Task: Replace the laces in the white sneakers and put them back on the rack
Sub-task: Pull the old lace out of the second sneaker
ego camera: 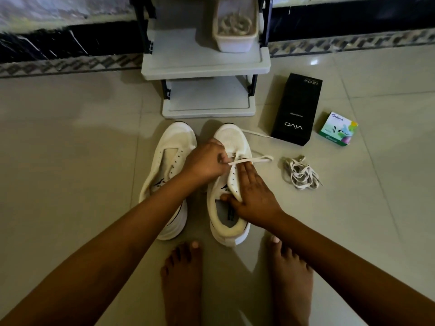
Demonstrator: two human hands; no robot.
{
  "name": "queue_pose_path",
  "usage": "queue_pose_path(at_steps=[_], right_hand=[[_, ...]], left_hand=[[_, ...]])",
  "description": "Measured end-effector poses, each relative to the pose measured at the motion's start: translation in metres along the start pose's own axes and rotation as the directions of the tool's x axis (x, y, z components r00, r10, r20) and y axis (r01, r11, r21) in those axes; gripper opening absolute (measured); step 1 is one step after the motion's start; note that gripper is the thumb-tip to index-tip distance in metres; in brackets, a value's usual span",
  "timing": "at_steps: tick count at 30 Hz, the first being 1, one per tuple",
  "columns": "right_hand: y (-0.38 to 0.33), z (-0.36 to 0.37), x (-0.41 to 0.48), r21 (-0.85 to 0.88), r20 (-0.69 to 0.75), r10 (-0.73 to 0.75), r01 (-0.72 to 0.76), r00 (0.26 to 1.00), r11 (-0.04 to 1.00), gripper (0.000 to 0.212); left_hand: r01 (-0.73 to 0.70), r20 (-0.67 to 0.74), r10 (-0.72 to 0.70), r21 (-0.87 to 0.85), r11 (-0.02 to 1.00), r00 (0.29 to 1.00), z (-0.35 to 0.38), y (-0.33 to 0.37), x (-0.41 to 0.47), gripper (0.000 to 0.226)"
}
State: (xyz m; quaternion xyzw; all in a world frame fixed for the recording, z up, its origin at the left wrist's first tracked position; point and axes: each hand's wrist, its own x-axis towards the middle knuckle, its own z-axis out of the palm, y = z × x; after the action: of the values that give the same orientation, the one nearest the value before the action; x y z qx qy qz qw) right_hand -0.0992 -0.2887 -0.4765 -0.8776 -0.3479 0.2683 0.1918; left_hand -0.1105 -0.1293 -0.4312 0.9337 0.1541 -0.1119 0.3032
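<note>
Left hand (207,161) fingers curled, pinching the white lace (249,160) at the lower eyelets of the right-hand sneaker (229,137); lace pulled taut across the tongue area. Right hand (254,196) on the same sneaker: fingers straight, flat along the outer eyelet side, thumb hooked inside the opening, so the upper's edge is held between thumb and palm. From the pinch the lace runs right, past the right fingertips, and ends in a small loop on the floor (70,161). Another stretch of lace lies on the tiles from the toe toward the black box (296,109). Right-hand sneaker sits on the floor, toe pointing away, only partly laced, upper eyelets bare. Left-hand sneaker (174,142) just beside it, parallel, no lace visible, partly covered by the left forearm. Loose pile of laces (301,172) on the floor to the right of the sneakers, apart from them. Small green box (339,129) near the black box, farther right. Shoe rack (204,64) right beyond the toes, against the wall; white tub (234,41) on its upper shelf, contents blurred. Two bare feet (183,274) behind the heels.
</note>
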Motion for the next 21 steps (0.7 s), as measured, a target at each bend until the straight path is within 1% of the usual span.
queue_pose_path(at_steps=[2, 4, 5, 6, 7, 9, 11, 12, 13, 14, 15, 16, 17, 18, 21], right_hand=[[0.001, 0.001, 0.001, 0.004, -0.012, -0.007, 0.007, 1.0, 1.0, 0.091], [0.001, 0.001, 0.001, 0.002, -0.02, -0.013, 0.013, 1.0, 1.0, 0.091], [0.001, 0.001, 0.001, 0.003, -0.022, -0.014, 0.014, 1.0, 1.0, 0.092], [0.002, 0.001, 0.001, 0.005, -0.019, -0.012, 0.012, 1.0, 1.0, 0.092], [0.002, 0.002, 0.001, 0.007, -0.015, -0.01, 0.011, 1.0, 1.0, 0.094], [0.003, 0.002, 0.001, 0.006, -0.019, -0.006, 0.007, 1.0, 1.0, 0.096], [0.004, 0.005, 0.002, 0.001, -0.029, -0.002, 0.002, 1.0, 1.0, 0.1], [0.003, 0.005, 0.002, 0.003, -0.034, 0.0, 0.0, 0.999, 1.0, 0.102], [0.002, 0.005, 0.002, 0.007, -0.036, -0.001, 0.002, 0.999, 1.0, 0.103], [0.001, 0.004, 0.001, 0.013, -0.035, -0.008, 0.008, 0.999, 1.0, 0.101], [0.001, 0.003, 0.001, 0.019, -0.038, -0.017, 0.017, 0.999, 1.0, 0.098], [0.0, 0.003, 0.0, 0.025, -0.05, -0.028, 0.029, 0.998, 0.999, 0.095], [0.0, 0.002, 0.0, 0.026, -0.06, -0.034, 0.035, 0.998, 0.999, 0.094], [0.0, 0.001, 0.0, 0.018, -0.055, -0.031, 0.032, 0.998, 0.999, 0.093], [-0.001, 0.001, 0.0, -0.001, -0.031, -0.014, 0.014, 0.999, 1.0, 0.091]], left_hand=[[0.003, -0.075, -0.001, 0.033, 0.999, 0.997, 0.001, -0.001, 0.003, 0.009], [-0.01, -0.083, 0.01, 0.004, 1.0, 0.997, 0.0, -0.001, 0.003, 0.007], [-0.012, -0.075, 0.007, -0.066, 0.998, 0.997, -0.003, 0.002, 0.002, 0.005], [-0.008, -0.065, -0.003, -0.175, 0.984, 0.998, -0.007, 0.005, -0.001, 0.003], [-0.003, -0.052, -0.014, -0.303, 0.953, 0.999, -0.011, 0.01, -0.005, 0.006], [-0.002, -0.03, -0.017, -0.528, 0.849, 0.999, -0.02, 0.021, -0.012, 0.014], [0.008, -0.015, -0.023, -0.637, 0.771, 1.0, -0.026, 0.027, -0.016, 0.018], [0.021, -0.002, -0.031, -0.665, 0.746, 1.0, -0.027, 0.029, -0.017, 0.019], [0.04, 0.018, -0.038, -0.666, 0.744, 0.999, -0.027, 0.028, -0.017, 0.018], [0.061, 0.044, -0.043, -0.628, 0.775, 0.998, -0.024, 0.026, -0.017, 0.016], [0.063, 0.06, -0.038, -0.517, 0.854, 0.998, -0.021, 0.023, -0.015, 0.019], [0.04, 0.059, -0.022, -0.332, 0.942, 0.998, -0.016, 0.017, -0.013, 0.026], [0.01, 0.056, -0.002, -0.147, 0.989, 0.998, -0.011, 0.013, -0.01, 0.03], [-0.007, 0.038, 0.008, -0.028, 1.0, 0.999, -0.007, 0.008, -0.008, 0.029], [0.049, -0.037, -0.047, 0.063, 0.997, 0.998, 0.0, 0.005, -0.003, 0.014]])
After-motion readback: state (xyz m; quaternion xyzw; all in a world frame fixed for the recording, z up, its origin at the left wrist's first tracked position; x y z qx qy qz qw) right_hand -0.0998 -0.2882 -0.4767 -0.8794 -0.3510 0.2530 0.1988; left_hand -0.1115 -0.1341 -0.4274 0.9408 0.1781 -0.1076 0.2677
